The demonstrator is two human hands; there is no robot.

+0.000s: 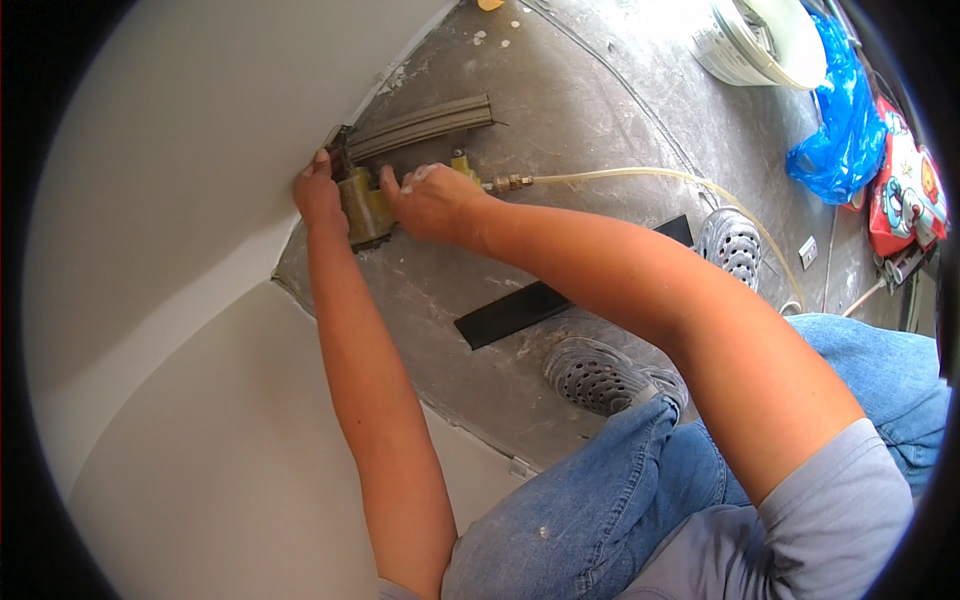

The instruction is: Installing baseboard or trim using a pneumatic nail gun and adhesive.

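On the floor by the wall, my right hand (432, 202) is closed around a yellowish air nail gun (366, 203). A brass coupling (512, 183) joins its back end to a pale air hose. At the wall, my left hand (318, 195) has its fingers bent at the nail gun's front end, with the thumb pointing up. What its fingers grip is hidden. Just beyond both hands lies a short grey-beige length of grooved trim (425, 125), one end close to the wall.
The clear hose (640, 172) curves right past my shoes (598, 376). A flat black strip (515, 313) lies near my feet. At the far right are a white bucket (745, 50), a blue plastic bag (842, 125) and a red patterned bag (903, 195). White walls meet at the left.
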